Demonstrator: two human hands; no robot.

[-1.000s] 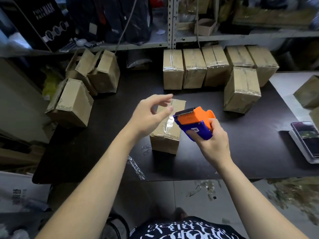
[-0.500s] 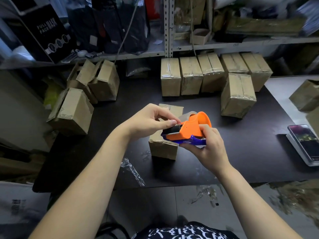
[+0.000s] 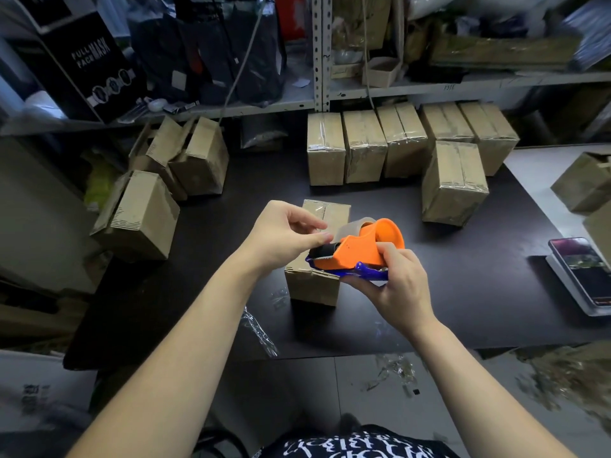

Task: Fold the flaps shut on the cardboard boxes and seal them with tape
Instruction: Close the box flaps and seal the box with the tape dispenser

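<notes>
A small cardboard box (image 3: 312, 287) stands on the black table (image 3: 463, 292) in front of me, with clear tape along its top seam. My right hand (image 3: 395, 284) grips an orange and blue tape dispenser (image 3: 358, 251) held level just above the box's right side. My left hand (image 3: 284, 236) is at the dispenser's front roller, its thumb and forefinger pinching at the loose tape end there. The hands and the dispenser hide much of the box top.
A row of taped boxes (image 3: 363, 143) lines the back, with one more (image 3: 454, 183) in front. Boxes with loose flaps (image 3: 139, 216) sit at the left. A phone on a scale (image 3: 582, 269) lies at the right. Crumpled plastic film (image 3: 258, 328) hangs over the front edge.
My right hand has tipped the dispenser from upright to lying level. My left hand went from open in the air to the dispenser's front, fingers closing on the tape end.
</notes>
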